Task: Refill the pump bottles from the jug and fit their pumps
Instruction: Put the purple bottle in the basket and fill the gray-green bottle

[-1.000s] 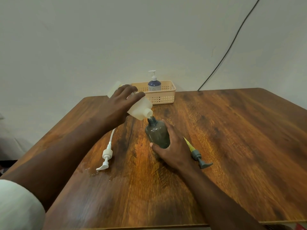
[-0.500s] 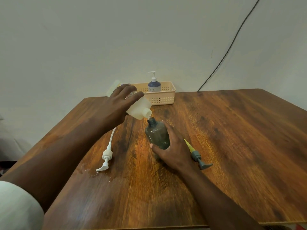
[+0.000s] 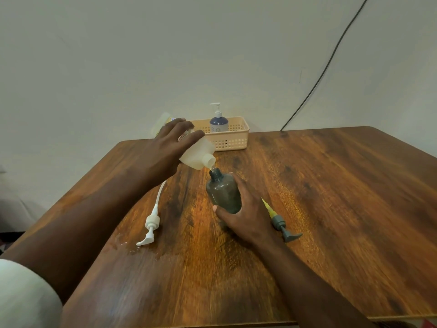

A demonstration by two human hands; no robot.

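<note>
While tilted in the left hand [image 3: 165,147], jug [image 3: 197,156] mouth just above right-hand-held [image 3: 248,218] grey bottle [image 3: 223,194].

The left hand [image 3: 170,147] covers most of the jug [image 3: 197,156], so its label is just a scrap of red print between the fingers [image 3: 189,136], way too small to read. The right hand [image 3: 248,216] hides the far side and bottom of the grey bottle [image 3: 223,194], so can't tell whether it sits flat on the table [image 3: 331,197]. The basket [image 3: 236,138] hides the lower half of the blue bottle [image 3: 218,123]. The cable [image 3: 326,67] runs off the top edge, and the white sleeve [image 3: 23,294] is cut off at the corner.
</note>
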